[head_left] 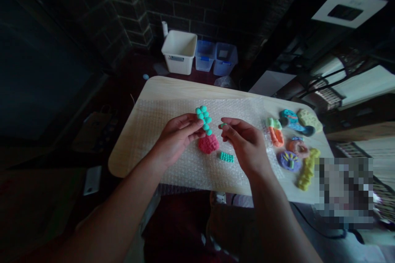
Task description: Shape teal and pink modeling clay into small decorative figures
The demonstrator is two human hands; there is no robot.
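At the left, a pale wood-grain table with rounded corners (123, 157) is supporting a clear sheet of bubble wrap (185, 171), and I am working above that sheet. My left hand (175, 135) is closing thumb and fingers on the near part of a turquoise cluster of small rounded balls, apparently soft modelling clay (205, 115). The cluster is projecting beyond my fingertips, its long axis running from far left to near right. Below its near end in view, a crimson-pink, rough-surfaced clay lump (208, 144) is lying on the bubble wrap; I cannot tell whether the two are touching. Right of the cluster, a small turquoise clay piece (223, 125) is sitting between the thumb and index finger of my right hand (247, 141), which is gripping it and partly hiding it. The governing relation is this: the cluster is lying directly left of the small piece, level with its near half, and a short open gap is separating them. Nearer me, a turquoise clay block with rows of small knobs (227, 157) is resting on the bubble wrap, long axis left to right, my right hand being nearer. Farther right, a lumpy yellow clay strip (308, 170) is lying well apart.
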